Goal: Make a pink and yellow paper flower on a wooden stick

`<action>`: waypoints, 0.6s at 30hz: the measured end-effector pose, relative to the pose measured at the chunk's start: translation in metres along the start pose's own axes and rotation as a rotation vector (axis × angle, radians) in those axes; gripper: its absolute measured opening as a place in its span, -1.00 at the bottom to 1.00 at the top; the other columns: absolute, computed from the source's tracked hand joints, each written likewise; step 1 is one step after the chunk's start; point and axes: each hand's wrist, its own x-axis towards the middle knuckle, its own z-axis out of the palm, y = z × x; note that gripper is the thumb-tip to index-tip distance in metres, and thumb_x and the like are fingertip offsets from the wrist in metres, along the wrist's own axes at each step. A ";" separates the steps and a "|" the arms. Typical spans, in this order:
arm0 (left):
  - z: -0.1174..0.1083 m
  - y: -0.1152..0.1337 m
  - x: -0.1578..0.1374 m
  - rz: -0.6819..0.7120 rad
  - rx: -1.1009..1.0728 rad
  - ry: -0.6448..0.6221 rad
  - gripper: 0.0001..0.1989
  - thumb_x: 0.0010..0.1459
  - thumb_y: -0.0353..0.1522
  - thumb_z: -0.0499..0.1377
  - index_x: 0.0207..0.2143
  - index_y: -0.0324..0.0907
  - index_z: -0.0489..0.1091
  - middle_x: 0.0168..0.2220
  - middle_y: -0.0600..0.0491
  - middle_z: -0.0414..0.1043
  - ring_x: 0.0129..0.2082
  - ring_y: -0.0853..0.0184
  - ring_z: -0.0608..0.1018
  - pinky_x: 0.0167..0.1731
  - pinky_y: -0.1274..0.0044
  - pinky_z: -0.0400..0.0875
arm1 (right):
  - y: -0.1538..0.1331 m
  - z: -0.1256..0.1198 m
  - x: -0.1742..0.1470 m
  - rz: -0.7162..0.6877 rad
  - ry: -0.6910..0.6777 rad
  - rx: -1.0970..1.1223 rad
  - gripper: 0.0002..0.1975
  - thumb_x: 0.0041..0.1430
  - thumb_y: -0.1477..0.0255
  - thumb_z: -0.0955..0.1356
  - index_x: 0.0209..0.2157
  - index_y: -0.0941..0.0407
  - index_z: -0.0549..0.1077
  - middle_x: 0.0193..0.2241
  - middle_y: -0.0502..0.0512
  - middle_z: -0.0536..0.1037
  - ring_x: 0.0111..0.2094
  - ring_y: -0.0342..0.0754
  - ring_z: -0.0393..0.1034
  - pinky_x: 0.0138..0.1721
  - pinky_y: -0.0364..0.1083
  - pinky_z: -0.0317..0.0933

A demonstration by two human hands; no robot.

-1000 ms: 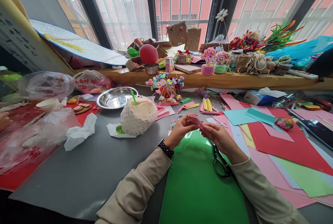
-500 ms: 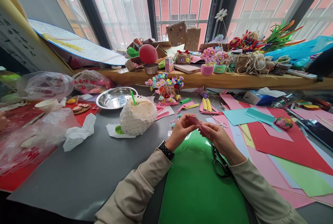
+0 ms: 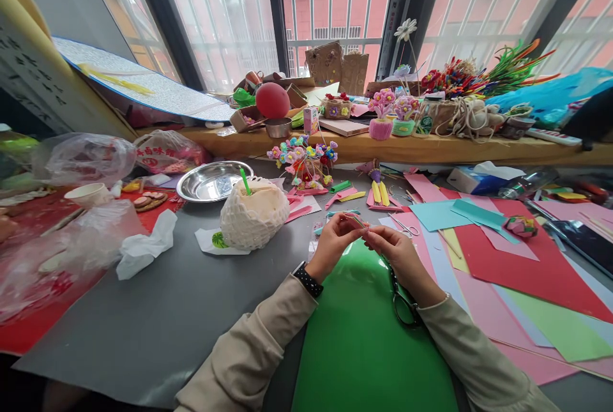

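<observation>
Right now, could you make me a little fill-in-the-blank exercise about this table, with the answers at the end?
1. The left hand and right hand hold a small, thin pink piece near a glossy, flat sheet coloured ____.
2. A black, white-dotted watch strap circles the ____ wrist.
3. A green drinking ____ sticks up from the pale, round coconut wrapped in white foam netting.

Missing words: green; left; straw.

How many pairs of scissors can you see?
2: a black-handled pair on the green sheet, and a smaller pair beyond the right hand. Others may be hidden.
</observation>
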 end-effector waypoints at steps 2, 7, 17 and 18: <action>-0.001 -0.001 0.001 -0.011 -0.002 -0.002 -0.73 -0.16 -0.41 0.26 -0.35 -0.25 0.29 -0.42 0.09 0.42 -0.35 0.41 0.46 -0.27 0.53 0.33 | -0.001 0.000 0.000 -0.014 0.011 -0.025 -0.77 -0.10 0.27 0.37 -0.44 0.15 0.44 -0.57 -0.03 0.40 -0.50 -0.19 0.24 -0.44 -0.17 0.12; -0.003 -0.003 0.003 -0.026 0.046 -0.058 -0.77 -0.13 -0.36 0.25 -0.37 -0.26 0.34 -0.36 0.06 0.42 -0.31 0.38 0.46 -0.22 0.50 0.30 | -0.004 -0.001 0.000 -0.046 0.025 -0.115 -0.75 -0.09 0.25 0.36 -0.43 0.15 0.43 -0.52 0.01 0.43 -0.46 -0.16 0.29 -0.41 -0.15 0.17; -0.021 0.017 0.010 0.190 0.592 -0.177 -0.51 -0.13 -0.32 0.25 -0.09 -0.18 0.25 -0.18 -0.07 0.36 -0.20 0.30 0.45 -0.19 0.46 0.31 | -0.010 -0.009 0.000 -0.355 0.056 -0.639 -0.78 0.03 0.27 0.28 -0.38 0.12 0.44 -0.44 0.10 0.48 -0.43 -0.07 0.33 -0.40 -0.09 0.21; -0.023 0.019 0.010 0.253 0.704 -0.212 -0.57 -0.12 -0.31 0.24 -0.14 -0.17 0.30 -0.15 -0.07 0.35 -0.17 0.28 0.43 -0.17 0.46 0.29 | -0.011 -0.010 0.000 -0.391 0.037 -0.681 -0.80 0.04 0.29 0.27 -0.39 0.11 0.43 -0.45 0.10 0.47 -0.45 -0.08 0.32 -0.42 -0.10 0.20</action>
